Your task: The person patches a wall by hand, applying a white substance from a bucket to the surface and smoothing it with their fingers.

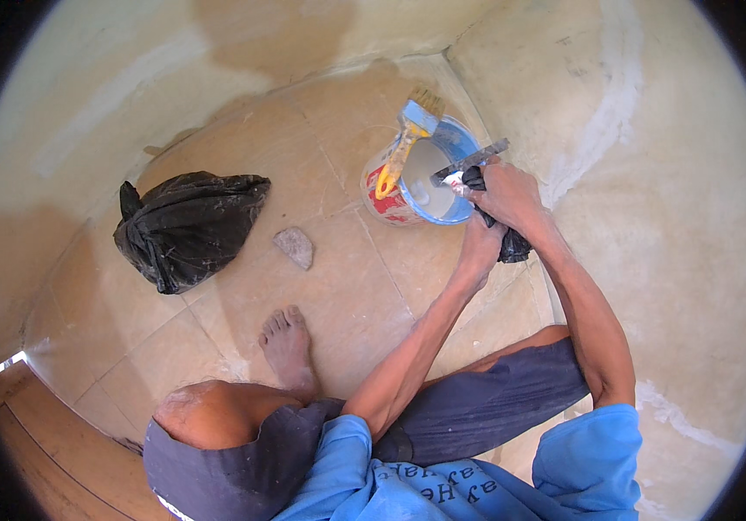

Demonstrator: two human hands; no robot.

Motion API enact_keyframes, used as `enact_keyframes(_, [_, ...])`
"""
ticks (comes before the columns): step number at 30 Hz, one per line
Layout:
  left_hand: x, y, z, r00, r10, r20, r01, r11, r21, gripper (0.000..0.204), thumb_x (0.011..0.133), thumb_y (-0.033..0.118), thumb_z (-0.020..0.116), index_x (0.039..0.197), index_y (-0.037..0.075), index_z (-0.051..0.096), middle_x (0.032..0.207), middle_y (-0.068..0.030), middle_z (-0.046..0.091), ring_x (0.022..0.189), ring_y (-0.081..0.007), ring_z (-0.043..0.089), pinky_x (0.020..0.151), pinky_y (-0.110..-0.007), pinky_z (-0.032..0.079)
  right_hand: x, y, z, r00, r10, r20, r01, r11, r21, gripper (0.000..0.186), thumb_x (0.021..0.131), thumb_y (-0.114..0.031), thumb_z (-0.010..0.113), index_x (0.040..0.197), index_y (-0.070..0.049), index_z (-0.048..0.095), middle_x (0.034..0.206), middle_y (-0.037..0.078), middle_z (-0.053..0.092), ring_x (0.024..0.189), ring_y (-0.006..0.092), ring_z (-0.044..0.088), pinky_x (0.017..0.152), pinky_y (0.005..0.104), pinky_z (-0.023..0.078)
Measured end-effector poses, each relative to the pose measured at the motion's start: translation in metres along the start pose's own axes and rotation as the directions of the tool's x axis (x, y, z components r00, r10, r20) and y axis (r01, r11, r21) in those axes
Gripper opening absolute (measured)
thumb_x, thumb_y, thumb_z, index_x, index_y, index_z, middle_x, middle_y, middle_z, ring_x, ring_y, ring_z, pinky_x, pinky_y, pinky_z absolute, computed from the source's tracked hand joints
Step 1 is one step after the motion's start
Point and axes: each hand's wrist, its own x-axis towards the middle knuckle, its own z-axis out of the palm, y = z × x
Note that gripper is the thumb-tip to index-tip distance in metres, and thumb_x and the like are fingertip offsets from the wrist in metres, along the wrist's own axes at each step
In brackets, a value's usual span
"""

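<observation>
At the rim of a white-and-blue bucket (pixel 374 182) holding pale liquid, my right hand (pixel 512 193) grips a black plastic bag (pixel 513 245) with something white showing at its top, and apparently a flat grey blade (pixel 487 152) above it; the blade's handle is hidden. Just below, my left hand (pixel 480 249) is closed on the same bag, beside the bucket. A paintbrush (pixel 400 159) with a yellow handle and blue band rests across the bucket's left rim, bristles pointing up and away from me.
A filled black bag (pixel 189 230) and a flat stone (pixel 294 247) lie on the tiled floor (pixel 303 156) to the left. Plastered walls (pixel 676 243) with pale patches enclose this corner. A wooden door (pixel 39 425) is at lower left. My bare foot (pixel 289 343) rests near the stone.
</observation>
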Motion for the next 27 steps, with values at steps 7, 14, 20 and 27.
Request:
enact_keyframes(7, [0.006, 0.000, -0.003, 1.000, 0.023, 0.000, -0.023, 1.000, 0.004, 0.032, 0.097, 0.011, 0.057, 0.125, -0.003, 0.050, 0.116, -0.0077, 0.062, 0.100, -0.0136, 0.058, 0.088, -0.030, 0.047, 0.002, -0.010, -0.003, 0.991, -0.068, -0.117, 0.084, 0.986, 0.141, 0.032, 0.085, -0.033, 0.069, 0.106, -0.009, 0.072, 0.088, 0.022, 0.070, 0.083, 0.0363, 0.069, 0.073, 0.0451, 0.054])
enact_keyframes(14, [0.006, 0.007, -0.004, 0.997, -0.072, -0.007, 0.072, 0.994, -0.077, 0.027, 0.097, 0.012, 0.056, 0.119, -0.003, 0.055, 0.110, -0.0056, 0.064, 0.096, -0.0122, 0.059, 0.086, -0.030, 0.047, 0.011, -0.011, 0.004, 0.981, -0.126, -0.150, 0.138, 0.988, 0.074, 0.025, 0.083, -0.024, 0.070, 0.103, -0.009, 0.073, 0.084, 0.020, 0.070, 0.080, 0.0348, 0.070, 0.071, 0.0457, 0.054])
enact_keyframes(20, [0.008, 0.009, -0.006, 0.997, -0.068, -0.028, 0.066, 0.994, -0.083, 0.027, 0.097, 0.010, 0.055, 0.120, -0.003, 0.055, 0.110, -0.0058, 0.064, 0.096, -0.0126, 0.059, 0.085, -0.030, 0.047, 0.016, -0.016, 0.004, 0.980, -0.132, -0.149, 0.134, 0.991, 0.007, 0.023, 0.083, -0.022, 0.070, 0.102, -0.009, 0.073, 0.083, 0.019, 0.071, 0.080, 0.0343, 0.070, 0.071, 0.0461, 0.055])
enact_keyframes(27, [0.009, 0.002, -0.007, 0.995, 0.042, -0.085, -0.054, 0.987, -0.149, 0.036, 0.094, 0.009, 0.059, 0.126, -0.002, 0.048, 0.118, -0.0076, 0.060, 0.104, -0.0149, 0.059, 0.092, -0.033, 0.047, 0.026, -0.009, -0.002, 0.998, -0.065, -0.024, 0.069, 0.979, 0.189, 0.036, 0.089, -0.032, 0.061, 0.107, -0.001, 0.067, 0.092, 0.024, 0.069, 0.088, 0.0383, 0.068, 0.076, 0.0472, 0.053])
